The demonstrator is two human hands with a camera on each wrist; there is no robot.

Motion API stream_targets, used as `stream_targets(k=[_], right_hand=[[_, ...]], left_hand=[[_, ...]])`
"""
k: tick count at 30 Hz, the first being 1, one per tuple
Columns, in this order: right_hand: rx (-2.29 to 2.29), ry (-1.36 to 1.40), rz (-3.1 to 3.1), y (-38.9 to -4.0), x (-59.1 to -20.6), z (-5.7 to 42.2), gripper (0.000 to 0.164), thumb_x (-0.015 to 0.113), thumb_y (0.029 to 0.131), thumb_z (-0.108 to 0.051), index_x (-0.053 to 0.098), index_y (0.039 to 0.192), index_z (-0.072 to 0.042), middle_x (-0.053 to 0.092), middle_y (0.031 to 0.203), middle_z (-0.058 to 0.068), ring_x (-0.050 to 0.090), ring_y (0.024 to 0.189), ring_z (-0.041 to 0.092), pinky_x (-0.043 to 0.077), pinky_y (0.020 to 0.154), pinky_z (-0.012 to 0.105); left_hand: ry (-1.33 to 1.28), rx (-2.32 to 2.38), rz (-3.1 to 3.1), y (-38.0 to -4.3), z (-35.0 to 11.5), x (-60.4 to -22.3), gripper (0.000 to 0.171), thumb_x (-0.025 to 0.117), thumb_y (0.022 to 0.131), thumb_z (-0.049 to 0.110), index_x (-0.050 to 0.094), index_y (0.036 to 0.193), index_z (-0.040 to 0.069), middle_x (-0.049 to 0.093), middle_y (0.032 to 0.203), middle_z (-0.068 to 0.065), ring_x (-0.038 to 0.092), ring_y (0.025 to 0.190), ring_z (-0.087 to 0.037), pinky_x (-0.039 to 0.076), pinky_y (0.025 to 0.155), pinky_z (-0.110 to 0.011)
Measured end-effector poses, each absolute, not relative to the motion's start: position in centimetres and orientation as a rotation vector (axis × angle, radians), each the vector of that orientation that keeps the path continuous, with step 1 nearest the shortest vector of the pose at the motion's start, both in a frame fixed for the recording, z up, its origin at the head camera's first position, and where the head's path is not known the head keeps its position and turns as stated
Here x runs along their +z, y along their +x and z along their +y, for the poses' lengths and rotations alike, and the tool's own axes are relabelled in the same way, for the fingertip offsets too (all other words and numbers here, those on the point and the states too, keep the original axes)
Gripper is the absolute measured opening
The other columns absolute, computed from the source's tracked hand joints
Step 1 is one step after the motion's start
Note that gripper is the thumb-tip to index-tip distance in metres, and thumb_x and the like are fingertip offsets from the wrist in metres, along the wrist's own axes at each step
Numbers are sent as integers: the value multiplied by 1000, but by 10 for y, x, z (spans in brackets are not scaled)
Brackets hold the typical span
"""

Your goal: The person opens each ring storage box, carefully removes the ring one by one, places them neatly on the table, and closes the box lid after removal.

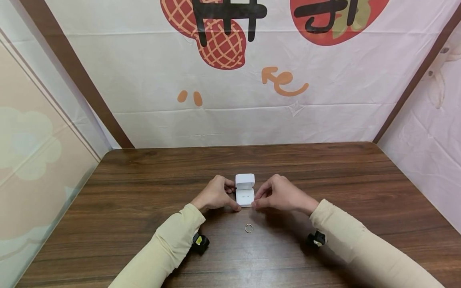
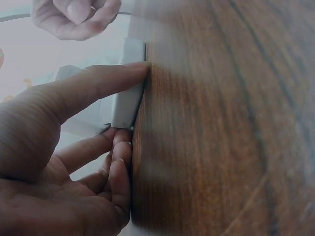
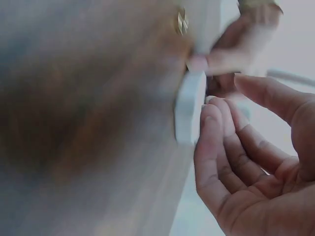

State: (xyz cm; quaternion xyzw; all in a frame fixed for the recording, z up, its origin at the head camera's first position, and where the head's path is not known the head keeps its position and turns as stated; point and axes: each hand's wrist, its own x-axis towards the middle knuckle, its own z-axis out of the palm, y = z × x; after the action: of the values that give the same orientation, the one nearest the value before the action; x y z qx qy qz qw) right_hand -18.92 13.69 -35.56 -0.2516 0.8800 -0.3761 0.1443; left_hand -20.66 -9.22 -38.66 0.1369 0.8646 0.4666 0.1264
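A small white ring box (image 1: 245,198) stands on the table with its lid raised and a slotted white cushion inside. My left hand (image 1: 215,194) holds it from the left, thumb across the front edge and fingers at the side, as the left wrist view shows on the box wall (image 2: 127,101). On the other side is my right hand (image 1: 282,195), its loosely bent fingertips right at the box's right side and its thumb held apart in the right wrist view. A gold ring (image 1: 249,228) lies on the table in front of the box.
The brown wood-grain table (image 1: 144,176) ends at a white printed cloth wall (image 1: 151,96) at the back. Cloth panels also stand at the left and right. Small black devices sit at both wrists, close over the tabletop.
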Motion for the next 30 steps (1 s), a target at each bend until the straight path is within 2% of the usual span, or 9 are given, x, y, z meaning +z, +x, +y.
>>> stream_targets(k=[7,13,19,30], right_hand=[[-1131,-531,2502,-214,-350,153,28,84,84,-36,80,96,-11,75,87,-2,65,83,13,52,74,32],[-1234,-395,2385,-228,-353,151,44,78,88,-47,78,106,-7,75,93,7,66,87,16,52,82,31],[-1340,-339,2254,-236,-360,141,46,71,96,-38,73,111,5,75,97,13,69,85,15,57,82,33],[-1364,-343,2181,-241,-365,132,41,67,100,-29,70,115,9,73,90,10,69,82,15,58,81,32]], left_hand=[[383,1359,2518,-207,-92,-387,46,94,56,-3,76,98,-3,64,80,-4,53,76,-13,44,69,-24],[394,1362,2518,-207,-93,-388,47,94,56,-3,76,100,-3,64,81,-5,54,77,-14,43,69,-24],[417,1351,2529,-207,-93,-389,45,94,56,-3,75,97,-2,64,79,-4,53,75,-12,44,68,-24],[391,1347,2533,-207,-92,-388,47,95,56,-2,76,100,-1,64,80,-3,54,76,-13,44,69,-24]])
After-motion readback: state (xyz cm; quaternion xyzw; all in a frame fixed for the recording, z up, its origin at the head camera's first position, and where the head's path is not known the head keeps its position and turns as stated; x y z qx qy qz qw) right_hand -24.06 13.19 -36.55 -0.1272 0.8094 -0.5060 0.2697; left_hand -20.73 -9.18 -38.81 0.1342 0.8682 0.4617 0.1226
